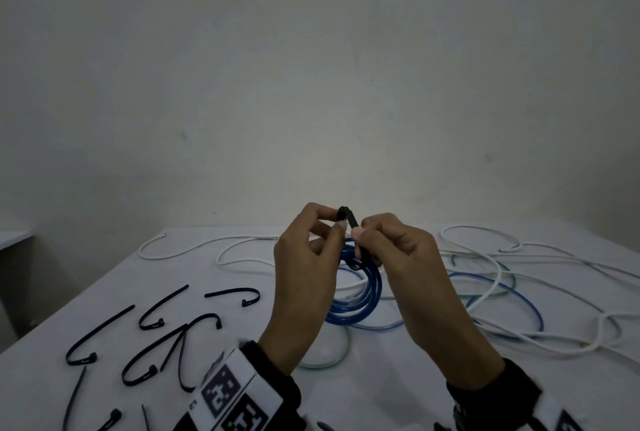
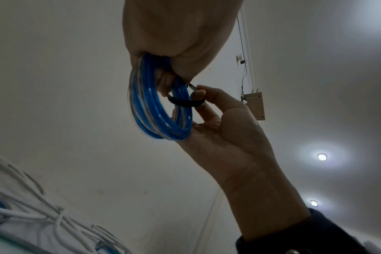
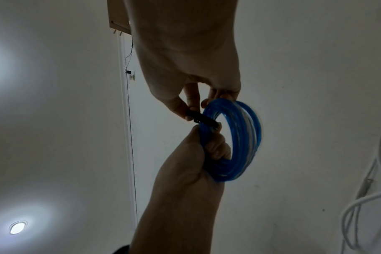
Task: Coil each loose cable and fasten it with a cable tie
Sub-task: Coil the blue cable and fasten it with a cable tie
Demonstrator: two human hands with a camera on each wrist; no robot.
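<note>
Held above the counter (image 1: 104, 292), the blue coil (image 1: 360, 295) hangs below both hands; left hand (image 1: 304, 278) and right hand (image 1: 408, 267) fingers pinch the black cable tie (image 1: 353, 222) looped upright through its top.

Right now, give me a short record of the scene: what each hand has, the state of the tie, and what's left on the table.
left hand: pinches one end of the black tie
right hand: pinches the tie's other part
blue coil: held off the table, tie looped around its strands
tie state: wrapped round; whether it is locked cannot be told
spare ties: lying on the table, left side
loose cables: white and blue, uncoiled, right side
</note>
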